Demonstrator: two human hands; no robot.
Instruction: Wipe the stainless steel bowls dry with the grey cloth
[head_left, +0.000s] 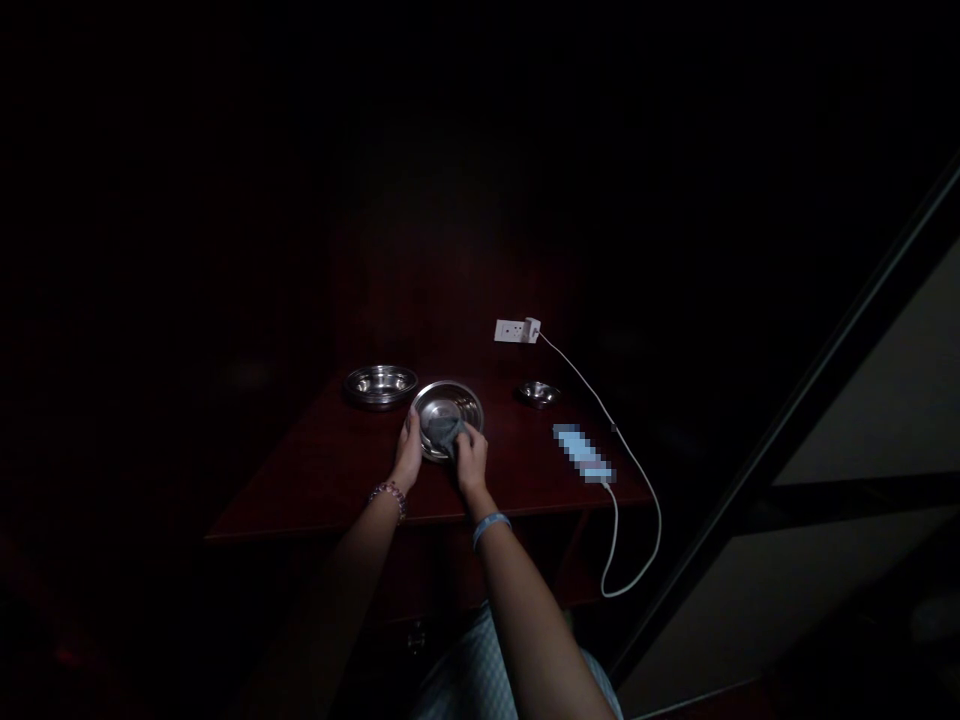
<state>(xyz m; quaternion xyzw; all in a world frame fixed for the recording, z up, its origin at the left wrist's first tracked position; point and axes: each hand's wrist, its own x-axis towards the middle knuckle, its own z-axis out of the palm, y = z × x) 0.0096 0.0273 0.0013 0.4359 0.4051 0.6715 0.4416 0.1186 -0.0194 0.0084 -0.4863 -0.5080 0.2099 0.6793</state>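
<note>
Bowl [444, 403] tilted, cloth [445, 434] inside

The left hand [408, 457], fingers pointing forward, clasps the bowl's left rim; the right hand [472, 460], reaching in from the near right, pinches the cloth against the inside. The bowl sits between them, over the tabletop [300, 490]; contact beneath is hard to tell. Its mouth faces up and toward the person; round, it shows no long axis. A dish stack [380, 385] stands just left, a small bowl [538, 394] farther right.
</note>
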